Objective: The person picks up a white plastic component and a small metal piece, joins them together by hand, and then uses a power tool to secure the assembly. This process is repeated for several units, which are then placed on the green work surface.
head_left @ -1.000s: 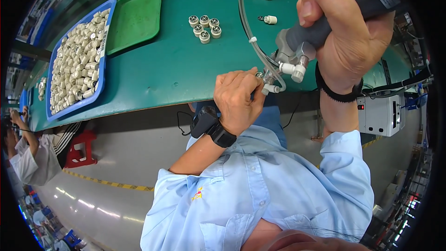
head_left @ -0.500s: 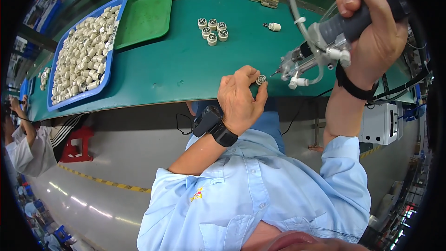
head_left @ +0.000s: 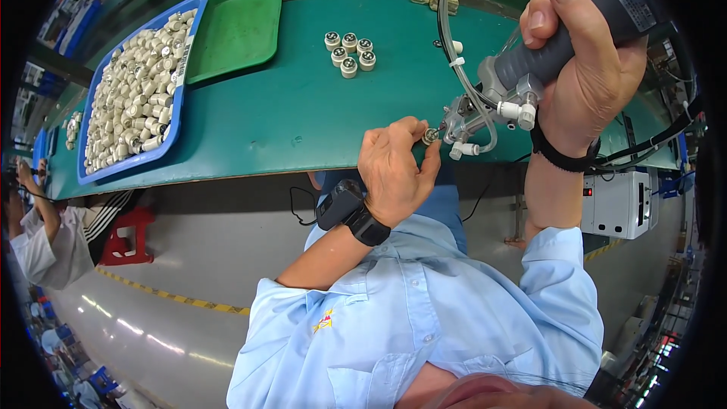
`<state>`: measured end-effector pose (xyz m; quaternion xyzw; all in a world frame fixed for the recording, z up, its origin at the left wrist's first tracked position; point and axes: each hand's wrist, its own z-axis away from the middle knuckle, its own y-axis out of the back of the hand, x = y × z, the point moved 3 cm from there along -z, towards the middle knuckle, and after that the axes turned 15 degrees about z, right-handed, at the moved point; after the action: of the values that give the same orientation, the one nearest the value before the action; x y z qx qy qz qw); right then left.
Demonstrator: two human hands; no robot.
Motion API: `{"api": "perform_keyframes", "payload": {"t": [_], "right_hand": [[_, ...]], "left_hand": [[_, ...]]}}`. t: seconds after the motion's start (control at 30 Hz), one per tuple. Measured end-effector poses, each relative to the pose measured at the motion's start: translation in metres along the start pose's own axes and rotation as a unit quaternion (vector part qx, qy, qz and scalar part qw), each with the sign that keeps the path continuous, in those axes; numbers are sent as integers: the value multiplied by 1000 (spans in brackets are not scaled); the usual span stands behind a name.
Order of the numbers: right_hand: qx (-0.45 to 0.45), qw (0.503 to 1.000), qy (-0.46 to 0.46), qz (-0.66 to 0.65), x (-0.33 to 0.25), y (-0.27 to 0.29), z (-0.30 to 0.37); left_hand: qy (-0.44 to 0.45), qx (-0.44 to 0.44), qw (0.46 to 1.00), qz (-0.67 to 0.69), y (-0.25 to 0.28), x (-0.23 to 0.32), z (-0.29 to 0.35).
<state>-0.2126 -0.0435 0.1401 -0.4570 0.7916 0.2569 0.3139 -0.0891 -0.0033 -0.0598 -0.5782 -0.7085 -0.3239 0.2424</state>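
My left hand is closed at the near edge of the green bench, pinching a small white cylindrical part between thumb and fingers. The part's round end, with metal bits on it, faces the tool. My right hand is wrapped round a dark grey power screwdriver with clear air tubes. Its metal nose points left and down, its tip at the part's end; whether they touch I cannot tell. Beyond my left hand, several similar white parts stand upright in a cluster.
A blue tray heaped with white parts stands at left, beside a green tray. One loose white part lies partly behind the tube. A white box-shaped machine stands at right. Another person sits far left.
My right hand has brought the screwdriver left and slightly down, so its tip now meets or nearly meets the part's end. My left hand keeps its pinch, nearly still.
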Motion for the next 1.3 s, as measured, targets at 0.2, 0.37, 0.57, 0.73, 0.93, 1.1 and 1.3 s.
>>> {"api": "perform_keyframes", "payload": {"t": [0.2,0.37,0.57,0.73,0.93,1.1,1.3], "right_hand": [[25,1000,-2,-16,-6,-9,3],[0,999,2,-38,-11,-13,7],[9,988,-23,-151,-15,-24,18],[9,983,-139,117,-2,-24,-2],[-53,979,72,-184,32,39,-44],[-17,986,120,-118,21,108,-82],[-1,999,39,6,55,155,-95]], "left_hand": [[-3,2,1000,-4,0,1,1],[-5,16,1000,3,0,5,0],[-10,11,1000,-22,1,7,-3],[16,-5,1000,-14,5,5,-3],[11,-71,997,-33,11,15,-20],[-97,-114,975,-163,25,10,-51],[-148,-158,930,-296,28,-17,-99]]}}
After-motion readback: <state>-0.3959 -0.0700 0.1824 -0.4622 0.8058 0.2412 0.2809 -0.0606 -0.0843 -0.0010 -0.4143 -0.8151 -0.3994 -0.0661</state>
